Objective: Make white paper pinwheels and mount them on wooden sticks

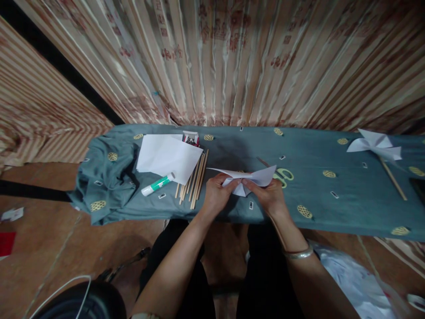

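A white paper pinwheel (262, 176) is held between my two hands above the near edge of the cloth-covered table. My left hand (217, 191) grips its left side, with the thumb pressed near the centre. From the right, my right hand (268, 194) pinches it, its thumb close to the other thumb. Folded blades stick out to both sides and below; the fingers under the paper are hidden. Just behind my right hand lie scissors with light green handles (284, 174). Thin wooden sticks (194, 181) lie to the left of my left hand.
White paper sheets (162, 155) lie at the left, beside a green and white glue stick (157, 184) and a small open box of pins (191, 139). Another paper pinwheel (376, 144) on a stick rests far right. A curtain (226, 66) hangs behind the table (318, 195).
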Tool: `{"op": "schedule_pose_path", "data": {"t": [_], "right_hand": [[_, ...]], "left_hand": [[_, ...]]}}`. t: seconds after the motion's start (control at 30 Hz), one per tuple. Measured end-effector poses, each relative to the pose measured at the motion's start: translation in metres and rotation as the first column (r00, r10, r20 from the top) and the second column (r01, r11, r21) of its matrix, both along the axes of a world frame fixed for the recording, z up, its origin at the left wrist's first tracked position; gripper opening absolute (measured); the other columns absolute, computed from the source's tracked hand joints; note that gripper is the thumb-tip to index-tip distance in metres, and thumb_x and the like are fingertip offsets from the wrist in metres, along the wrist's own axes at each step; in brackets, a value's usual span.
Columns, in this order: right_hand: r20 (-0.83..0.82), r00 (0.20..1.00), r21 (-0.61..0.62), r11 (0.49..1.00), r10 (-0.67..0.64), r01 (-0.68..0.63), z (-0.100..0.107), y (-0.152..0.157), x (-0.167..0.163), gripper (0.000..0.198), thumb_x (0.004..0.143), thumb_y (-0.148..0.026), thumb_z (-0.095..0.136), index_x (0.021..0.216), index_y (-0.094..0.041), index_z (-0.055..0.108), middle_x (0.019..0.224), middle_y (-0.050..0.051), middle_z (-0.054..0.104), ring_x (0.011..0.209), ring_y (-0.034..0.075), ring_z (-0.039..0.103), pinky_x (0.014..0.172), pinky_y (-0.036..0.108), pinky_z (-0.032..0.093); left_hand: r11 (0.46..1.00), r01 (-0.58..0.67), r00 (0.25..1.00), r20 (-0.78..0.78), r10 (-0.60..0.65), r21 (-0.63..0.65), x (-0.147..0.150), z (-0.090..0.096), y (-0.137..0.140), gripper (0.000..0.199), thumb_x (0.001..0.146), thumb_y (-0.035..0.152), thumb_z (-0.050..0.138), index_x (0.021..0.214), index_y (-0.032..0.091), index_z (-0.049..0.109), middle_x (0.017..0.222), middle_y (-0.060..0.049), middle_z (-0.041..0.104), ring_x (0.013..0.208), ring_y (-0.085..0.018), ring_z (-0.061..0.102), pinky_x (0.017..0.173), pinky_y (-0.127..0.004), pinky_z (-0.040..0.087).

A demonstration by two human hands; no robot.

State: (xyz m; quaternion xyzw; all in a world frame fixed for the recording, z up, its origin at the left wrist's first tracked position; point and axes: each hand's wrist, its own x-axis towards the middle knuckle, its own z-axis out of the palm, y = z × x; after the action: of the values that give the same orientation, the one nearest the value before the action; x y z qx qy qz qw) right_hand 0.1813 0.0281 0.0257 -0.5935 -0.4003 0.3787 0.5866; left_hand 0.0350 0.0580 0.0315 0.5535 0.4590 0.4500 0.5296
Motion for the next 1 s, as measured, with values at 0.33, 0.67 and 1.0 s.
{"op": "schedule_pose_path", "data": {"t": [0.33,0.67,1.0], "right_hand": [[0.021,1.0,-0.046,0.999,0.005,-0.004,0.002,0.0,0.001,0.03,0.058,-0.042,0.082,0.072,-0.017,0.077,0.07,0.006,0.077,0.063,0.023,0.071,0.057,0.033,0.058],[0.0,1.0,-0.049,0.999,0.019,-0.019,0.002,0.001,-0.001,0.034,0.058,-0.046,0.082,0.073,-0.016,0.077,0.073,0.007,0.077,0.066,0.023,0.071,0.06,0.033,0.058],[0.009,0.999,-0.071,0.997,0.036,-0.035,0.004,0.001,-0.001,0.033,0.057,-0.045,0.082,0.072,-0.016,0.077,0.072,0.007,0.077,0.066,0.024,0.072,0.059,0.033,0.057]], "left_hand": [[0.988,-0.018,0.999,0.041,0.025,-0.152,0.004,-0.001,0.0,0.03,0.068,0.041,0.075,0.076,0.012,0.078,0.061,0.0,0.066,0.054,-0.012,0.051,0.054,-0.024,0.04],[0.98,-0.037,0.996,0.068,0.052,-0.197,0.004,0.008,0.0,0.03,0.064,0.04,0.078,0.077,0.013,0.079,0.066,-0.002,0.07,0.057,-0.012,0.055,0.056,-0.023,0.043],[0.989,-0.034,0.997,0.069,0.045,-0.146,0.003,0.012,-0.001,0.024,0.064,0.037,0.077,0.072,0.014,0.078,0.062,0.0,0.068,0.055,-0.011,0.052,0.054,-0.023,0.041]]}}
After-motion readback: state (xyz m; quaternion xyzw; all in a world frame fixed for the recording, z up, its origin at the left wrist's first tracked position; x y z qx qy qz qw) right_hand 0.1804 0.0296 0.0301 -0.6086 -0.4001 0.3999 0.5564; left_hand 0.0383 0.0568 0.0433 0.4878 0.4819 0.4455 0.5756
